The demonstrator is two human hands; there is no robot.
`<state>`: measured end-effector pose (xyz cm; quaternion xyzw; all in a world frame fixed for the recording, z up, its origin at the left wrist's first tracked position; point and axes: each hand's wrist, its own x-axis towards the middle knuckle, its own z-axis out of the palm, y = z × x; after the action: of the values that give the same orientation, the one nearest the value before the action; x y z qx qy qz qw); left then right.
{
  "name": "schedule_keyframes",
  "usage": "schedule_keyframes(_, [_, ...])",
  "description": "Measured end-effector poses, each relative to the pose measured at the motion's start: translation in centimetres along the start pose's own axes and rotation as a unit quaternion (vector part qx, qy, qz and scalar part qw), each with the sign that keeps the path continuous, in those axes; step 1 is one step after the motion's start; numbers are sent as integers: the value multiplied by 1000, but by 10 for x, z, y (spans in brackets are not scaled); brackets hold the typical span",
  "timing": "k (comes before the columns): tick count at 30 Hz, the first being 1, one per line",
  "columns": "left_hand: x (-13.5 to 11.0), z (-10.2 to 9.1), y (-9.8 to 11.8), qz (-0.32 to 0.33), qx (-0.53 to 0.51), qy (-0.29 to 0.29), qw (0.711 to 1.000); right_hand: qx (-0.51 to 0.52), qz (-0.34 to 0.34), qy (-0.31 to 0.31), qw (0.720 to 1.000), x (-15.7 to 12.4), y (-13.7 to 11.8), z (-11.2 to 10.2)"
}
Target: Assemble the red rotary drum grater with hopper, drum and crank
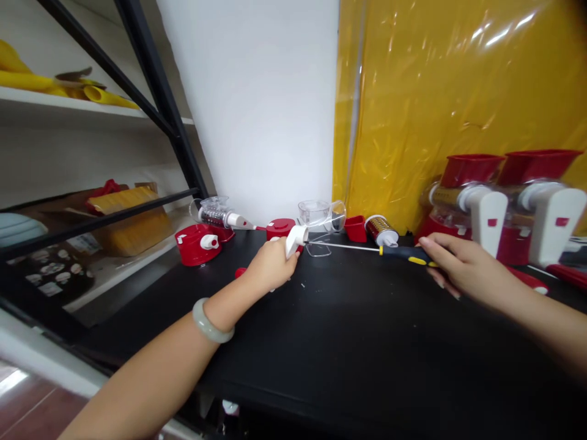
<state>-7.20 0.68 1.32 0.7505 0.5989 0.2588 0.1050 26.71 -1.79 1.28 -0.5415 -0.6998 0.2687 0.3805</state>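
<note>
Plainly, everything turned on how the screwdriver [400,254] lay to the white part [297,238]. Its long axis ran sideways across the view, nearly level, the shaft rising a little toward its tip on the left. The right hand [458,266] was closed around the rear of the dark handle, so the white part lay well off to its left, straight along the line of the shaft. The left hand [271,264] was clamped on that part, gripping it above the black table [358,354], with the round end turned toward the screwdriver. The tip was right at this end; whether it sat inside or merely touched the rim, I could not tell. The left hand was therefore the nearer one to the meeting point, and the right was farther away, a whole shaft and handle between. Shaft and round end looked roughly in line, and to my judgement that alignment mattered most. Behind the left hand stood a red base [280,227], with a clear hopper [313,212] just to its right. A drum [382,231] lay beyond the screwdriver, apart from both hands.
</note>
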Motion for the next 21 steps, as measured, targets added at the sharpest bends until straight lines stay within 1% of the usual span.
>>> schedule_keyframes(2, [0, -1, 1, 7, 75, 42, 996, 65, 48, -19, 997, 2, 2, 7])
schedule_keyframes(4, [0, -4, 2, 9, 131, 75, 988, 129, 80, -29, 988, 3, 3, 13])
schedule_keyframes(6, [1, -8, 3, 7, 137, 85, 987, 169, 84, -21, 982, 3, 2, 15])
schedule_keyframes(9, [4, -15, 2, 3, 81, 76, 994, 193, 59, 25, 979, 5, -2, 10])
schedule_keyframes(10, [4, -17, 2, -2, 57, 66, 996, 197, 52, 45, 978, 7, -3, 5])
schedule_keyframes(12, [6, -21, 1, -1, 17, 23, 1000, 201, 45, 92, 974, 10, -3, -6])
schedule_keyframes(14, [6, -22, 1, 33, 8, -42, 999, 198, 37, 142, 969, 13, -1, -17])
schedule_keyframes(16, [5, -21, 2, 88, 33, -99, 991, 186, 30, 175, 966, 15, 2, -24])
schedule_keyframes(17, [4, -19, 3, 111, 47, -122, 985, 178, 29, 182, 967, 15, 4, -26])
schedule_keyframes(19, [4, -16, 5, 136, 60, -157, 976, 161, 27, 181, 970, 15, 8, -27])
schedule_keyframes(21, [4, -12, 5, 148, 55, -170, 973, 150, 23, 167, 974, 14, 11, -24])
